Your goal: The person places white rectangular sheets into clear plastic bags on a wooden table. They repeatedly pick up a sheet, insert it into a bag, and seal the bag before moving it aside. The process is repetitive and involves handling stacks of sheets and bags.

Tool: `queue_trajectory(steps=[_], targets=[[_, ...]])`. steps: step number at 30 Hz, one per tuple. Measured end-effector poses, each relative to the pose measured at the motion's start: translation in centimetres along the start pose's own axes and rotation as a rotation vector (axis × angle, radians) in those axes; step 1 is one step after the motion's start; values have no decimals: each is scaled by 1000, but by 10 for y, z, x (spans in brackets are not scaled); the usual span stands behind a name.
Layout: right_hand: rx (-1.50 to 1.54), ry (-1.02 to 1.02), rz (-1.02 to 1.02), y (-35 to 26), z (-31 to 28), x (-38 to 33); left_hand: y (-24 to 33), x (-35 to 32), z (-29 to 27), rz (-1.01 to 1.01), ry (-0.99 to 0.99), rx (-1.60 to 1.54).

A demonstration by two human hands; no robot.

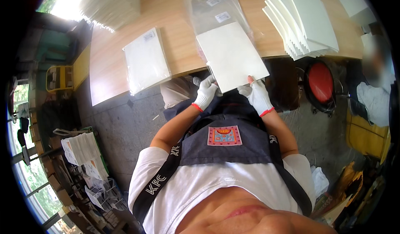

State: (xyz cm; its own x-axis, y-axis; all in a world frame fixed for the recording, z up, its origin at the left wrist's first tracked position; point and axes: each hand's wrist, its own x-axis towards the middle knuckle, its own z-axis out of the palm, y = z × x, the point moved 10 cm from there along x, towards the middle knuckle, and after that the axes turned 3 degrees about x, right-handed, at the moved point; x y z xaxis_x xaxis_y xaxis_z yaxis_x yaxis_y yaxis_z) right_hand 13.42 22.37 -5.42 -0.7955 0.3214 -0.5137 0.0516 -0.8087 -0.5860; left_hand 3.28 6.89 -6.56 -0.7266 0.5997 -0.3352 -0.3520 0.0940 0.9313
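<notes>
A white rectangular panel (pixel 233 55) lies tilted over the near edge of the table, its lower corner sticking out toward me. My right hand (pixel 258 96), in a white knit glove with a red cuff, grips the panel's near edge with the thumb on top. My left hand (pixel 205 93), gloved the same way, closes at the panel's left lower edge; some of its fingers are hidden. Under the panel's far end lie clear plastic bags (pixel 214 9) with white labels. To the left rests a white panel in a clear wrapper (pixel 146 61) with a label.
A fanned stack of white panels (pixel 306 19) stands on the wooden table (pixel 108 63) at right, and a tall wrapped stack (pixel 110 3) at far left. A red-seated stool (pixel 321 82) and another person (pixel 377 67) are to the right. Shelves with papers (pixel 83 150) stand at left.
</notes>
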Motion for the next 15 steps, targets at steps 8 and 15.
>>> queue_trajectory(steps=[8, 15], targets=[[452, -105, 76, 31, 29, 25, -22, -1, -21, -223, 24, -126], [-1058, -340, -152, 14, 98, -3, -16, -6, -55, -239, 105, -45]])
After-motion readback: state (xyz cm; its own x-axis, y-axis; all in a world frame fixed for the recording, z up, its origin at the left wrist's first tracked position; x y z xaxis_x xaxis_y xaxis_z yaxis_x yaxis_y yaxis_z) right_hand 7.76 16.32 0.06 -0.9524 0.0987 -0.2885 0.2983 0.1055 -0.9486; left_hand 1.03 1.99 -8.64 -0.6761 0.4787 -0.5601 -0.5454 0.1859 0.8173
